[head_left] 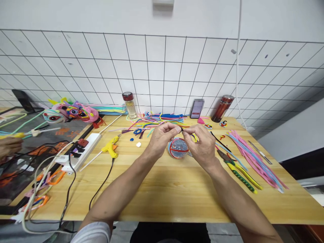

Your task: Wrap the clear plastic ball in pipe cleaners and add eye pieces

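Observation:
My left hand (163, 136) and my right hand (201, 141) meet above the middle of the table, thumbs and fingers pinched together. Between the fingertips shows a small black pipe cleaner piece (181, 129); most of it is hidden. Just below the hands a clear round ball (179, 152) with red and blue bands rests on the wood. Yellow-and-green pliers (238, 172) lie to the right of my right forearm. On the left is a yellow hot glue gun (111, 147), its cord trailing toward the table's front edge.
Bundled pipe cleaners (162, 118) lie behind my hands, pink and blue ones (255, 158) at right. Two flasks (131, 108) (222, 108) and a phone (197, 108) stand by the wall. A power strip (83, 152), fuzzy figures (73, 113) and another person's hand (10, 146) are left.

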A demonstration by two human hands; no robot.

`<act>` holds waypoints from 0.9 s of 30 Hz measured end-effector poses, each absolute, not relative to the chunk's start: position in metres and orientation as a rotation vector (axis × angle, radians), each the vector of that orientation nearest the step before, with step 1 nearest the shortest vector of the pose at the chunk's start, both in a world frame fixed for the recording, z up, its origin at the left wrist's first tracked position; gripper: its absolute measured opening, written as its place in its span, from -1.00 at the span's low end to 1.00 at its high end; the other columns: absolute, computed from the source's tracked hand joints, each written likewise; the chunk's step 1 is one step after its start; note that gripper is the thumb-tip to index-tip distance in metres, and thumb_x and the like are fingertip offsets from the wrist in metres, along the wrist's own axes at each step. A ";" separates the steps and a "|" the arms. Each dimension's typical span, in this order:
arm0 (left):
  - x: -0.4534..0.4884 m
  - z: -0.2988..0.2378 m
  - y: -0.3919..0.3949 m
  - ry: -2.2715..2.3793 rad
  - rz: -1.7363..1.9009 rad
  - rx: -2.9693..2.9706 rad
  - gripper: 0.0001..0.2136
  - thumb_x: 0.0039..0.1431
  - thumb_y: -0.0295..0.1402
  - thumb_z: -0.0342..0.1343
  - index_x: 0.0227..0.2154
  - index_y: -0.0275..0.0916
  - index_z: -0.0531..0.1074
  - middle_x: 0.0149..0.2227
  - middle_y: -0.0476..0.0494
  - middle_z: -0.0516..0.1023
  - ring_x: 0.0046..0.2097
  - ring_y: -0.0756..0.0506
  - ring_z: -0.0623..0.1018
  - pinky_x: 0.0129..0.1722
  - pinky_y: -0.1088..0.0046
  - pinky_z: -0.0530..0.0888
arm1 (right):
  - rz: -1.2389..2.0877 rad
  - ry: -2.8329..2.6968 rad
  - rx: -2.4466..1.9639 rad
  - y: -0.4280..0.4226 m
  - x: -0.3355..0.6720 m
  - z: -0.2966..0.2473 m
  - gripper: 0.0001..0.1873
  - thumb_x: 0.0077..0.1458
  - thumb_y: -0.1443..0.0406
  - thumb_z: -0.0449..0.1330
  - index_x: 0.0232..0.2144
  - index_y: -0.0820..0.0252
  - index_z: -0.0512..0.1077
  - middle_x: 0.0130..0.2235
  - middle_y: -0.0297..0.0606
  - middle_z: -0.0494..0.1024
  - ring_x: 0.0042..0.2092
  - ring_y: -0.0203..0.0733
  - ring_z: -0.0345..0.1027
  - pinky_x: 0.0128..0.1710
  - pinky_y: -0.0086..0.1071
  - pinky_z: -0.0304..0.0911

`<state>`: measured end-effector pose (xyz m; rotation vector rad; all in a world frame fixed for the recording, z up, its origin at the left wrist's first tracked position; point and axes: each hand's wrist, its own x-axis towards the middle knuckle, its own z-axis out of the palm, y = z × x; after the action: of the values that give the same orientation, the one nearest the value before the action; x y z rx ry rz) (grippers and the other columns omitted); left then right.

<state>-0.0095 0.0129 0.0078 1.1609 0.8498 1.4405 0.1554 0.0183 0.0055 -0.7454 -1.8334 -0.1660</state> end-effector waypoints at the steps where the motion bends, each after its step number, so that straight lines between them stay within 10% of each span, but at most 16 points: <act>1: -0.008 0.007 0.013 0.846 1.438 1.130 -0.63 -0.07 -0.06 0.45 -0.42 -0.28 0.54 -0.55 0.07 0.39 -0.54 0.10 0.26 -0.52 0.52 0.20 | -0.164 -1.825 -0.748 0.018 0.155 0.006 -0.88 0.26 0.40 0.24 -0.32 0.11 0.51 -0.36 -0.27 0.61 -0.30 -0.18 0.50 -0.27 -0.29 0.37; 15: -0.037 0.021 0.017 0.974 1.154 1.663 -0.81 0.09 -0.22 0.34 -0.35 -0.25 0.63 -0.31 -0.11 0.65 -0.26 -0.07 0.55 -0.22 0.43 0.44 | -0.117 -2.073 -0.797 0.025 0.171 0.009 -0.87 0.35 0.33 0.20 -0.25 0.09 0.55 -0.32 -0.24 0.60 -0.24 -0.11 0.47 -0.22 -0.24 0.33; 27: -0.025 0.020 0.013 0.946 1.236 1.390 -0.72 0.03 -0.13 0.35 -0.44 -0.25 0.51 -0.48 0.00 0.47 -0.42 0.02 0.38 -0.35 0.46 0.34 | -0.150 -1.989 -0.761 0.025 0.167 0.007 -0.87 0.33 0.37 0.21 -0.20 0.11 0.56 -0.27 -0.20 0.66 -0.20 -0.10 0.53 -0.19 -0.23 0.40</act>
<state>-0.0246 0.0133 0.0205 1.3899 0.9461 1.2361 0.1673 0.0248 0.0070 -0.7613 -1.9886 -0.1500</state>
